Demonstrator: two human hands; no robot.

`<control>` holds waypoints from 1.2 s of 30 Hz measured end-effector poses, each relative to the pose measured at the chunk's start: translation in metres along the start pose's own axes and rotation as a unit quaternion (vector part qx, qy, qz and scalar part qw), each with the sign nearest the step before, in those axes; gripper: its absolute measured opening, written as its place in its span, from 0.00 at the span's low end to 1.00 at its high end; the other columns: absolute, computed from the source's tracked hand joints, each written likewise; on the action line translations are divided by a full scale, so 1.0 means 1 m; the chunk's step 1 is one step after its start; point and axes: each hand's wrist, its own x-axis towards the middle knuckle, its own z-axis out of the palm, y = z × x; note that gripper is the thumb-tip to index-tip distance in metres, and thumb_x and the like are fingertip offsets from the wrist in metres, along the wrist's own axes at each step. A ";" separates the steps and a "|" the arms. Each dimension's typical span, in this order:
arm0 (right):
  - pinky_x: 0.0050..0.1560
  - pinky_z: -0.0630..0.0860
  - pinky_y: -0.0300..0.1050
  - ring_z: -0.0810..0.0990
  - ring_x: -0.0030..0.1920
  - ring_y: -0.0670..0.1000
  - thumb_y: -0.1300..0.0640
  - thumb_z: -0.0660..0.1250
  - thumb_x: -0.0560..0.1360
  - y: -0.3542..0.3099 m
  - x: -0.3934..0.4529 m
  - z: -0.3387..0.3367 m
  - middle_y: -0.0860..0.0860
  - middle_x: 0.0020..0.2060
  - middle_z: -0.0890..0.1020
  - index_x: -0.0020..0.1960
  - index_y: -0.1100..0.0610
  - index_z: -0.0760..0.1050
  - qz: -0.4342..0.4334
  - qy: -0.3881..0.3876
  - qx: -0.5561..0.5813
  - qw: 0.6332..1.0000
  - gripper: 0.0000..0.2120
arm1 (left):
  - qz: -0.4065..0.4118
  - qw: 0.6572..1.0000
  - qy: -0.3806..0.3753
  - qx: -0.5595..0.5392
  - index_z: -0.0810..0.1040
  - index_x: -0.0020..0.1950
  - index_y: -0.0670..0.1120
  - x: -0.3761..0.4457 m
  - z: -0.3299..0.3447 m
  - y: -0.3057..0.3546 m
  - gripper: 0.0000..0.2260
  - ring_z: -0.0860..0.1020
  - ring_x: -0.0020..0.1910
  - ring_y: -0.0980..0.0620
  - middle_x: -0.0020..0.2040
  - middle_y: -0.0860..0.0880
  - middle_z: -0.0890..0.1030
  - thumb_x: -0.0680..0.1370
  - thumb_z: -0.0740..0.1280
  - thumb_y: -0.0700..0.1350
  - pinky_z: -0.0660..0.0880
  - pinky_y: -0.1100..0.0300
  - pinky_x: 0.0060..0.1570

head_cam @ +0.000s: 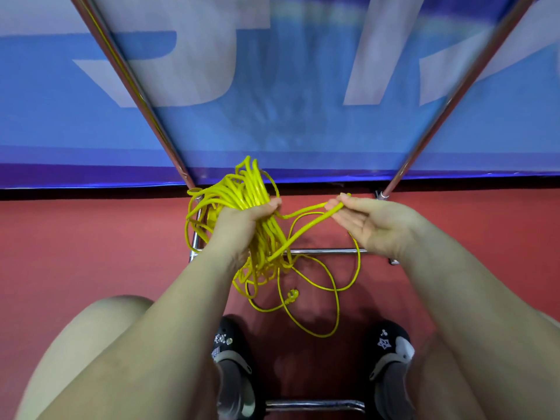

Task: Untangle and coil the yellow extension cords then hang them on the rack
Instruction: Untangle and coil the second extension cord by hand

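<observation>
1. Over a red floor, in front of a blue banner with pale lettering, a person works from above on a yellow cord, both bare forearms reaching forward.
2. At far left, a slanted chrome rack pole runs down to the floor near the bundle; a thin yellow strand follows along it.
3. The left hand is closed around a thick bundle of yellow extension cord, fingers wrapped over many gathered loops that stand up above the fist and spill out below it.
4. Loose loops hang from the bundle down toward the floor, crossing a horizontal chrome rack bar that lies behind them.
5. Among those loops, a yellow plug end dangles low, between the two arms.
6. One strand runs from the bundle up and across to the right hand, which pinches it between thumb and fingertips, the palm turned open and upward; the two hands are near each other but apart.
7. Below, two black clogs with charms stand on the floor, either side of another chrome bar.
8. At far right, a second slanted chrome pole comes down to the floor just beyond the right hand.
</observation>
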 end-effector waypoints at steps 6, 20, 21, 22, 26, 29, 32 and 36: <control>0.43 0.78 0.42 0.81 0.45 0.56 0.71 0.59 0.76 -0.002 0.002 0.003 0.62 0.40 0.79 0.44 0.69 0.72 -0.006 0.026 0.103 0.994 0.04 | -0.013 0.998 -0.048 0.046 0.82 0.40 0.40 -0.007 0.009 -0.010 0.04 0.82 0.32 0.54 0.34 0.48 0.84 0.73 0.69 0.33 0.79 0.62 0.33; 0.56 0.73 0.41 0.74 0.64 0.58 0.70 0.56 0.79 -0.007 0.003 0.003 0.63 0.50 0.77 0.45 0.69 0.70 -0.049 0.029 0.122 0.991 0.07 | -0.010 0.980 -0.137 0.144 0.82 0.41 0.45 -0.018 0.036 -0.028 0.07 0.83 0.36 0.50 0.38 0.47 0.84 0.69 0.73 0.34 0.81 0.53 0.42; 0.59 0.72 0.44 0.73 0.64 0.59 0.69 0.56 0.79 -0.007 0.002 0.005 0.63 0.51 0.77 0.45 0.69 0.70 -0.054 0.018 0.109 0.992 0.07 | -0.012 0.982 -0.131 0.137 0.82 0.40 0.45 -0.018 0.037 -0.028 0.06 0.83 0.35 0.50 0.37 0.47 0.84 0.69 0.73 0.34 0.81 0.54 0.40; 0.61 0.71 0.47 0.73 0.63 0.58 0.68 0.56 0.79 -0.007 0.002 0.006 0.62 0.49 0.77 0.45 0.68 0.71 -0.057 0.007 0.088 0.995 0.07 | -0.020 0.985 -0.118 0.126 0.82 0.40 0.44 -0.018 0.038 -0.028 0.06 0.82 0.34 0.49 0.36 0.46 0.84 0.69 0.73 0.34 0.81 0.54 0.38; 0.54 0.77 0.48 0.80 0.48 0.52 0.62 0.64 0.76 0.000 -0.001 0.002 0.55 0.43 0.80 0.51 0.62 0.75 -0.101 0.011 -0.185 0.977 0.05 | -0.064 0.996 -0.037 0.056 0.81 0.40 0.39 -0.011 0.037 -0.026 0.03 0.81 0.29 0.47 0.32 0.44 0.82 0.69 0.74 0.35 0.80 0.52 0.34; 0.40 0.76 0.40 0.77 0.32 0.45 0.55 0.73 0.70 0.018 -0.002 -0.003 0.49 0.32 0.80 0.41 0.54 0.75 -0.180 0.019 -0.517 0.836 0.07 | -0.096 0.995 0.004 -0.009 0.80 0.41 0.37 -0.007 0.034 -0.021 0.02 0.79 0.26 0.48 0.28 0.44 0.80 0.70 0.72 0.35 0.80 0.53 0.29; 0.41 0.76 0.42 0.76 0.33 0.46 0.53 0.76 0.66 0.037 0.005 -0.006 0.46 0.31 0.78 0.36 0.51 0.73 -0.189 -0.017 -0.642 0.743 0.11 | -0.112 0.992 0.026 -0.055 0.80 0.42 0.37 -0.003 0.029 -0.019 0.02 0.80 0.29 0.46 0.31 0.42 0.80 0.72 0.71 0.35 0.79 0.53 0.30; 0.48 0.77 0.51 0.75 0.35 0.46 0.55 0.74 0.69 0.043 0.011 -0.011 0.44 0.33 0.75 0.39 0.51 0.73 -0.234 -0.042 -0.664 0.709 0.09 | -0.126 0.988 0.030 -0.082 0.79 0.43 0.39 0.002 0.022 -0.018 0.02 0.79 0.30 0.46 0.32 0.43 0.77 0.73 0.70 0.38 0.79 0.52 0.30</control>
